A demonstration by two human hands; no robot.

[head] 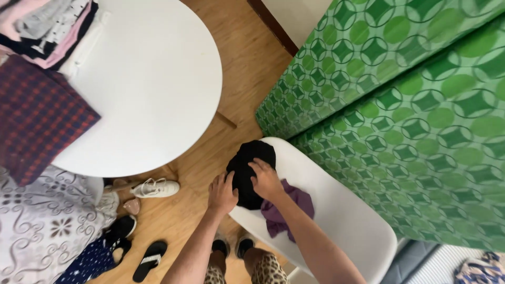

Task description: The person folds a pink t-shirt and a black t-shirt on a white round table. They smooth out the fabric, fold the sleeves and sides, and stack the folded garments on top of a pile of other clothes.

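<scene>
A black garment (pixel 252 158) lies bunched on the front edge of a white moulded chair (pixel 336 210). My left hand (pixel 221 193) rests on its left side at the chair's rim. Over the middle of the black garment lies my right hand (pixel 265 180), fingers curled into the cloth. A purple garment (pixel 294 208) is crumpled on the seat just under my right forearm.
A round white table (pixel 152 89) stands to the left, with a red-and-navy checked cloth (pixel 39 115) and a pile of folded clothes (pixel 44 26) on it. A green patterned bedcover (pixel 410 105) fills the right. White shoes (pixel 155 188) and black sandals (pixel 150 259) lie on the wooden floor.
</scene>
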